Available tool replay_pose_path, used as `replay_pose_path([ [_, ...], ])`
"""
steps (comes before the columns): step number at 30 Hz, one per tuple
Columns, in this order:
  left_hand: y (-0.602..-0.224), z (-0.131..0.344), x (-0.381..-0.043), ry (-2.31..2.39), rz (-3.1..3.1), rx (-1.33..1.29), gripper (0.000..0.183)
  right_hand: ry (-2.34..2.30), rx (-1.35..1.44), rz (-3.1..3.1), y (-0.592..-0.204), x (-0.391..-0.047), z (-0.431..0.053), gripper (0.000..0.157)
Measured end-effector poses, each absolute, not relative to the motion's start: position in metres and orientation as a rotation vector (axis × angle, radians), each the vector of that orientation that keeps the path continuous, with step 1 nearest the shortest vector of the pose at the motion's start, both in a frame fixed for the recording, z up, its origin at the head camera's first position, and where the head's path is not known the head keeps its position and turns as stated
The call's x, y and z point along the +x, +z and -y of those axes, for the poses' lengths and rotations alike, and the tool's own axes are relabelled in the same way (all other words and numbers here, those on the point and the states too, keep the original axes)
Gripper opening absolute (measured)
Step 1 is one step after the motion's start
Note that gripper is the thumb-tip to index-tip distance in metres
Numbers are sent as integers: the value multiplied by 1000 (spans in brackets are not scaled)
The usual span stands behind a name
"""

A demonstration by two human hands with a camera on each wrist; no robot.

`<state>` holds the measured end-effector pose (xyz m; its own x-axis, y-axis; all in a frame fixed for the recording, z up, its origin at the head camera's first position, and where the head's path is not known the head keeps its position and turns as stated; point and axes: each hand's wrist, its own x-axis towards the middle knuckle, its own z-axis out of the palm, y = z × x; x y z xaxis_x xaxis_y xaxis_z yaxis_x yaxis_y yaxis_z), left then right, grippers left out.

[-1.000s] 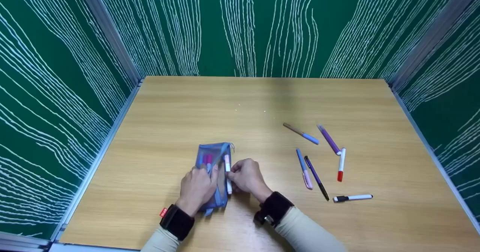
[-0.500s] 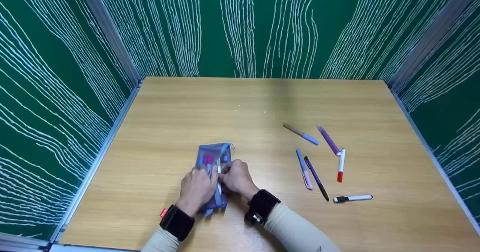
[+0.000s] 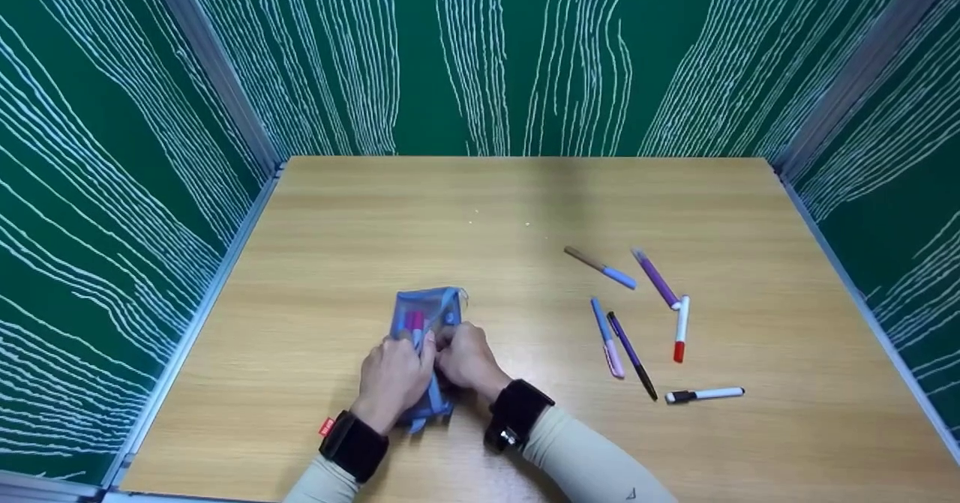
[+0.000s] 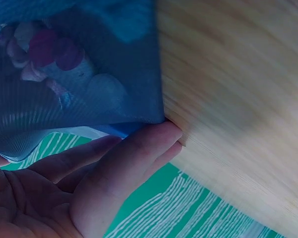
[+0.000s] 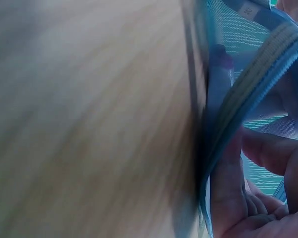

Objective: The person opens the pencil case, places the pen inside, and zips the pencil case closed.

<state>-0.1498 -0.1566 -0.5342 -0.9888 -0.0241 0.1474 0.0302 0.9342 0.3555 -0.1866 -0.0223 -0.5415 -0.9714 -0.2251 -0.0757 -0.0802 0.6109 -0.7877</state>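
Outdoing overhead, right wrist shows right fingers [image 5: 226, 193], hold unclear, inside the pouch [image 3: 425, 300] the left grip [image 3: 391, 374] pinches.

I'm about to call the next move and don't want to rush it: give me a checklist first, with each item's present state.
1. Pouch steadied: ok; the left grip holds it.
2. Pouch unzipped: ok; the right wrist view shows the zipper edge parted.
3. Right grip clear of the pouch: not ok; its fingers reach in.
4. Right grip empty: cannot tell; its fingertips are hidden.
5. Black-capped marker clear of the right sleeve: ok; bare table lies between.
6. Red-capped marker separate from the purple marker: cannot tell; ends meet in the head view, contact unclear.
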Motion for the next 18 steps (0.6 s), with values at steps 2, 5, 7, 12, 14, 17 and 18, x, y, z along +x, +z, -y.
replay_pose_path([
  [2, -534, 157, -150, -543, 2946, -12, 50, -1321, -251, -2634, -541, -186, 21, 12],
  [5, -534, 157, -150, -543, 2937, -26, 49, -1371, -244, -2594, -541, -185, 19, 10],
  [7, -535, 157, -150, -545, 2930, -31, 49, -1429, -233, -2541, -540, -184, 18, 8],
  [12, -534, 157, -149, -544, 2931, -26, 49, -1522, -202, -2437, -538, -182, 13, 13],
  [14, -534, 157, -149, -545, 2933, -22, 50, -1497, -223, -2477, -537, -181, 9, 16],
  [17, -534, 157, -148, -544, 2933, -16, 52, -1423, -278, -2591, -535, -181, 1, 17],
  [18, -534, 157, -148, -539, 2932, -14, 53, -1400, -307, -2635, -534, -181, -2, 16],
])
